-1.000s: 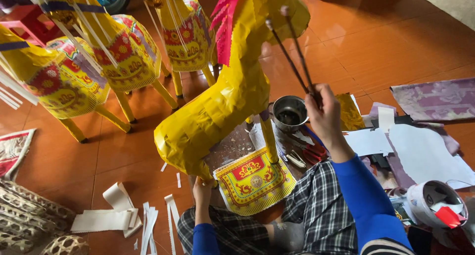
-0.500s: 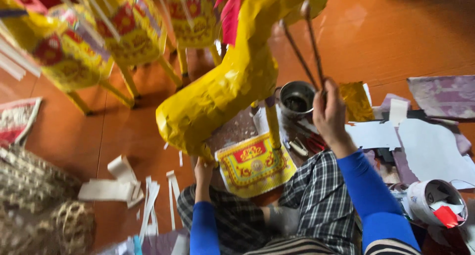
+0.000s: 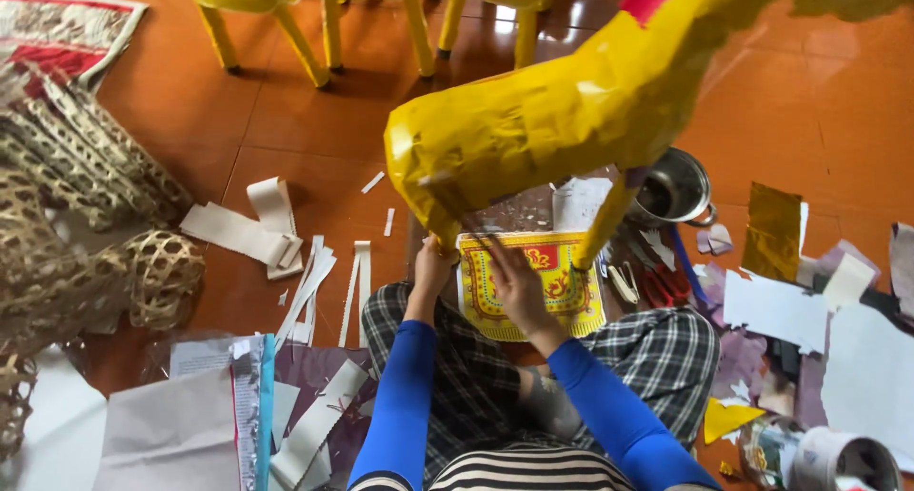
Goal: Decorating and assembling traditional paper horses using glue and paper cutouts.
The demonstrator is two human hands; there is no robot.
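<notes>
Overhead view of a seated person in blue sleeves and checked trousers, at work on an orange tiled floor [image 3: 314, 139]. Large yellow paper animal figure [image 3: 562, 110] filling the upper middle, its rump low and just above the lap, its body rising toward the top right corner, with a red patch near the top. Left hand [image 3: 433, 262] raised to the underside of the figure's rear end, fingers curled against the yellow paper, apparently gripping it. Right hand [image 3: 514, 281] just beside it, fingers stretched up toward the same underside, lying over a yellow and red printed paper sheet [image 3: 552, 291] spread on the lap; cannot tell whether this hand grips anything. Metal pot [image 3: 676, 186] on the floor behind the figure's front leg, to the right. Scissors with red handles [image 3: 657, 286] near the pot, among paper scraps. Gold foil sheet [image 3: 773, 229] further right, beside white paper pieces [image 3: 776, 310]. White paper strips [image 3: 314, 281] on the floor left of the knees. Woven bamboo frames [image 3: 86, 224] along the left edge. Yellow legs of more paper figures [image 3: 314, 34] standing at the top. Tape roll [image 3: 847, 458] in the bottom right corner.
</notes>
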